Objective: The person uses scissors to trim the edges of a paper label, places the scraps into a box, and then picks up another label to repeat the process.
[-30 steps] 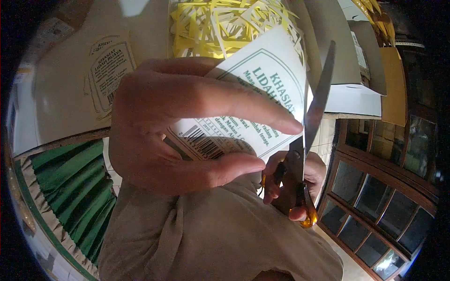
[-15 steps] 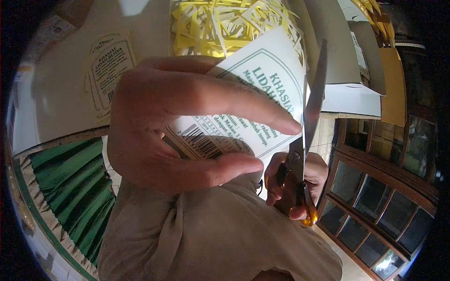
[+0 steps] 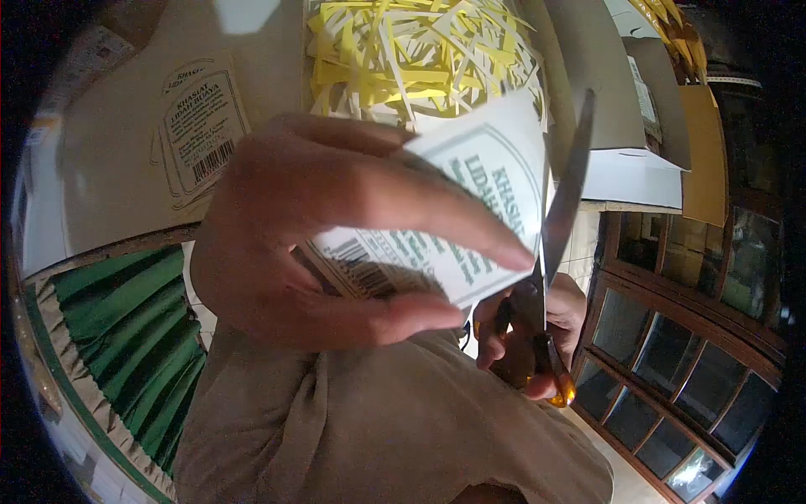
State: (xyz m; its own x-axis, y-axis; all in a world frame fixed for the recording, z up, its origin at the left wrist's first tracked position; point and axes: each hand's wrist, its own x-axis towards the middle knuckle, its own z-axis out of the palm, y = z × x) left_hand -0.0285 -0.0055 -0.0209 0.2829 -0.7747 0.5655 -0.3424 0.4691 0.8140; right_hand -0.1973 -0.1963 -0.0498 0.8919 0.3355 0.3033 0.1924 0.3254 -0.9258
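Observation:
My left hand [image 3: 311, 227] grips a white printed label [image 3: 495, 185] with green text and a barcode, its fingers over the face and its thumb along the lower edge. Scissors [image 3: 569, 181] with amber handles are in my right hand [image 3: 567, 311], lower right of the label. The blades point up and stand apart, with the label's right edge beside them. Part of my right hand is hidden behind the scissors and the label. Two or more similar labels [image 3: 197, 118] lie overlapping on the table at the left.
A heap of yellow and white paper strips [image 3: 420, 55] sits beyond the label. Cardboard [image 3: 705, 143] and a white box flap [image 3: 630, 178] are at the right. Green pleated cloth [image 3: 126, 328] hangs below the table [image 3: 92, 193]. Wooden glass-paned doors [image 3: 672, 336] stand at the far right.
The label has moved down a little and tilted in my left hand. The scissor blades have shifted slightly down and right, and their handles have turned.

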